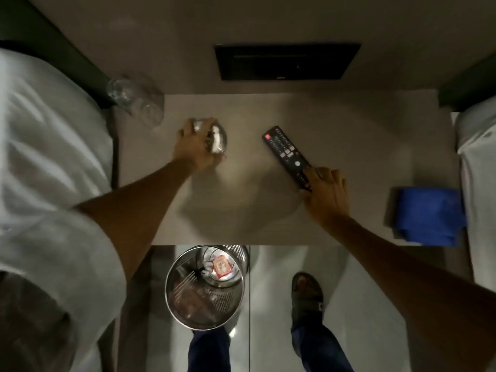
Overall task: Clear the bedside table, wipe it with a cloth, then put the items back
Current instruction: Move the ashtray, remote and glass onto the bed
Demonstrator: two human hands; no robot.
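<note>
The beige bedside table (pixel 362 135) fills the middle of the view. My left hand (pixel 194 146) is closed around a clear drinking glass (pixel 218 138) at the table's left centre. A clear plastic bottle (pixel 134 103) stands in the back left corner. My right hand (pixel 326 194) grips the near end of a black TV remote (pixel 285 151), which lies slanted on the table, red button at its far end. A folded blue cloth (pixel 426 218) rests at the front right corner, partly over the edge.
A round metal waste bin (pixel 206 288) with some litter stands on the floor just in front of the table. Beds with white bedding (pixel 40 157) flank both sides. A dark wall panel (pixel 284 61) sits behind the table. My feet are below.
</note>
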